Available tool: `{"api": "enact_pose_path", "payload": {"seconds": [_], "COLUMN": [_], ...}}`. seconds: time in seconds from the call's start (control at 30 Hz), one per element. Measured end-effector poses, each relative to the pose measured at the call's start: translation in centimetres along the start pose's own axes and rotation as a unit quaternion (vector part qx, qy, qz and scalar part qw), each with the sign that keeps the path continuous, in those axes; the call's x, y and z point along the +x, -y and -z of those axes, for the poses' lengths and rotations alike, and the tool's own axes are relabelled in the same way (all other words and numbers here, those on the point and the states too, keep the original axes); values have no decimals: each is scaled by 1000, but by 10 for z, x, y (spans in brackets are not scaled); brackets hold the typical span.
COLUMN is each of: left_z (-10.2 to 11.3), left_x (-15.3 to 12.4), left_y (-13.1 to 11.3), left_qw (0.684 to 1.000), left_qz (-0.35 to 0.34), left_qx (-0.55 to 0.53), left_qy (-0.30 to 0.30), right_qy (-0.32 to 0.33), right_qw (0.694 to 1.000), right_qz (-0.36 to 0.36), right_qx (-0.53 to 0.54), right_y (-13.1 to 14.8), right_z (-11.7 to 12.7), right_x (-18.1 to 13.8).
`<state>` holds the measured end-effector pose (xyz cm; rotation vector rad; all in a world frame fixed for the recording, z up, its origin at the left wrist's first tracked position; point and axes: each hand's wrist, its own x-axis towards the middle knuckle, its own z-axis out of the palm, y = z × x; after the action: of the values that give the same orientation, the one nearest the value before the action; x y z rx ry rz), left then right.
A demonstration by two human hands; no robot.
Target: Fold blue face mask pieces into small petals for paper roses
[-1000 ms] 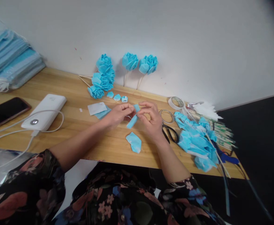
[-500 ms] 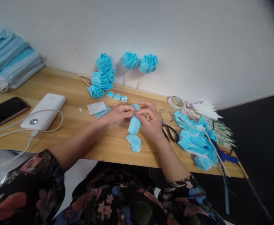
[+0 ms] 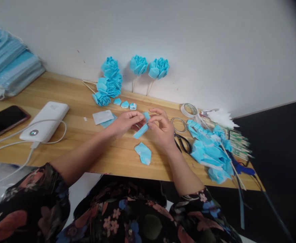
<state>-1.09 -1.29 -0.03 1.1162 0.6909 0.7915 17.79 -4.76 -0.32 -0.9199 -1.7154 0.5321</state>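
Between my two hands is a blue folded petal piece [image 3: 141, 131], cut from thin mask-like fabric and tilted so that it looks narrow. My left hand [image 3: 128, 122] pinches it from the left, its fingertips partly hidden. Thumb and forefinger of my right hand [image 3: 161, 127] close on its right edge, the other fingers curved above. A loose blue petal [image 3: 144, 154] lies on the table just below. Three small folded blue pieces [image 3: 125, 104] sit in a row beyond my hands, and a white sheet [image 3: 102, 117] rests over a blue one to their left.
Blue fabric flowers [image 3: 110, 79] lie at the back; two more [image 3: 158, 68] lean on the wall. To the right are tape rolls [image 3: 189, 110], black-handled scissors [image 3: 185, 144], blue petals [image 3: 210, 152] and a blue-handled tool [image 3: 244, 168]. A power bank [image 3: 47, 118], phone [image 3: 5, 121] and masks [image 3: 11, 64] stand left.
The blue piece in my hands has turned from showing its broad face to a narrow, slanted one. Both hands stay close together, and the loose petal below lies where it was.
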Motion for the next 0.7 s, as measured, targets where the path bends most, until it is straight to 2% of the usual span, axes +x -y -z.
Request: {"api": "enact_pose_path", "payload": {"seconds": [0.1,0.23,0.5,0.7], "left_z": [0,-1,0,0], "left_x": [1,1,-1,0], "left_y": [2,4,4,2], "left_qw": [1000,999,997,996], "left_qz": [12,16,4,-17], "left_qx": [1,-7,-11,21], "left_qy": [3,35,74,79], "right_qy": [-25,-25,-12,-6], "right_qw": [998,996,997,1000], "right_qz": [-38,-65,-57,3], "right_qx": [52,49,42,-18], "right_y": [-4,-6,-11,-3], "right_z": [0,0,-4,-2], "right_x": [0,0,0,4]}}
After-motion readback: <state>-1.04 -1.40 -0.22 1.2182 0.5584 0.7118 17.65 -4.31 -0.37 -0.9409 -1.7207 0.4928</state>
